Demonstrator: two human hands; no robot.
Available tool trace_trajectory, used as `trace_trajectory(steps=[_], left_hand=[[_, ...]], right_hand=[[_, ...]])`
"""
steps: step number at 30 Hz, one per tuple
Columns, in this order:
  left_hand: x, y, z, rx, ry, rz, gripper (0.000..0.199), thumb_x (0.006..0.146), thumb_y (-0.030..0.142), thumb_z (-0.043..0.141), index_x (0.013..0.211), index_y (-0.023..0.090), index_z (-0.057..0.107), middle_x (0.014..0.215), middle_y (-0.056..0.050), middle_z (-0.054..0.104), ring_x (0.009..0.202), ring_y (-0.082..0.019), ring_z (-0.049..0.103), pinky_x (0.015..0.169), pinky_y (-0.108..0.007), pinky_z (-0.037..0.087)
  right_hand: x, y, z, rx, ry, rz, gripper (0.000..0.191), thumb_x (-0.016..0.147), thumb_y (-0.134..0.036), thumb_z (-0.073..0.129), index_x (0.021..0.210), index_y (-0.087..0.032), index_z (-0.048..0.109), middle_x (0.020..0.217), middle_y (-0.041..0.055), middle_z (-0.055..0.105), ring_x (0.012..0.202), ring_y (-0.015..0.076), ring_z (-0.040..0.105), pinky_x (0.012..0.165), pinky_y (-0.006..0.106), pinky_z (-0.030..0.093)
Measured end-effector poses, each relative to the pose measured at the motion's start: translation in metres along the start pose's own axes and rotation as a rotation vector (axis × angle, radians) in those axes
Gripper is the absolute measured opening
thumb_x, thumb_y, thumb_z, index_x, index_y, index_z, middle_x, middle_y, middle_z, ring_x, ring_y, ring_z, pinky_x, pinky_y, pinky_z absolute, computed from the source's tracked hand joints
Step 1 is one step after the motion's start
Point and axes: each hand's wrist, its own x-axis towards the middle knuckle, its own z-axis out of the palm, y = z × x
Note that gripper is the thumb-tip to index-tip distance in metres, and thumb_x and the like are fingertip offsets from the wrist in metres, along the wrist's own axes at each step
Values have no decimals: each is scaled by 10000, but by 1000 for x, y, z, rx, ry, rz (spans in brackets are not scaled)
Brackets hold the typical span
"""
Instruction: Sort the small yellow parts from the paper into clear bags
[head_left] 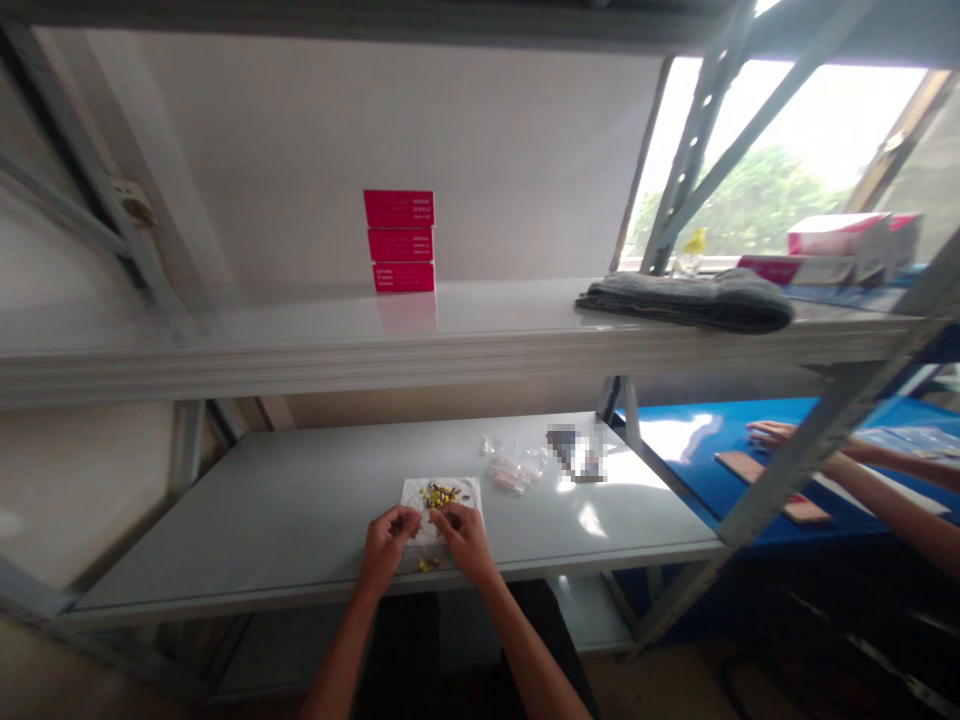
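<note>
Person seated at a pale grey steel shelf (247, 545), both forearms reaching in from the near edge. The left hand (385, 548) and right hand (465, 540) sit close together, just apart, over the near half of a white paper tissue (450, 490) lying flat on the shelf. A small heap of yellow-green fragments (439, 495) with darker flecks lies on the tissue, directly ahead of the fingertips and between the two hands; their exact kind is too small to tell. A few loose fragments (429, 565) lie just below the hands, near the shelf's front edge. Both hands are curled inward with fingers bent down at the tissue, neither spread open nor in a clear fist; whether either pinches a fragment or the tissue cannot be told from this view. Beyond the tissue, clear plastic bags (514, 468) lie near a pixelated, unreadable item (576, 452). On the shelf above are three stacked crimson boxes (399, 240), a folded grey cloth (686, 302) and pink-and-white cartons (838, 235). To the right, a co-worker's hands (772, 432) rest at a blue-topped table (697, 435), beside a brown strip (772, 485)
</note>
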Motion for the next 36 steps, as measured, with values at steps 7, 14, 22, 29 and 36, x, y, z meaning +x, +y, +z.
trace_trajectory(steps=[7,14,22,29,36], left_hand=[[0,6,1,28,-23,-26,368,755,509,743,824,148,731,706,-37,703,667,-179,623,651,-256,484],[-1,6,0,30,-20,-6,337,760,477,748,827,147,747,748,-54,734,703,-187,654,674,-258,500],[-1,4,1,-38,-1,-46,331,729,454,784,835,141,752,751,-53,743,692,-178,660,682,-260,507],[0,-1,0,-33,8,-58,330,738,445,784,872,144,769,763,-56,751,687,-176,658,678,-261,503],[1,-2,0,-17,-24,-39,326,770,466,747,842,150,773,745,-49,742,683,-178,644,684,-265,495]], right_hand=[[2,4,3,-33,-4,-32,379,929,-484,595,759,-161,699,628,11,601,556,119,465,530,237,345],[1,-2,0,-92,10,-54,284,910,-429,623,812,-177,709,633,10,606,562,129,484,530,238,352],[1,-5,0,-70,-13,-30,261,919,-411,614,829,-184,706,711,24,669,619,145,560,576,243,417],[2,-1,-1,-37,-30,-42,241,925,-393,613,859,-183,712,800,44,700,689,158,600,637,252,462],[-1,-2,-2,27,23,11,252,873,-394,669,765,-172,719,658,16,656,587,136,534,569,242,404]])
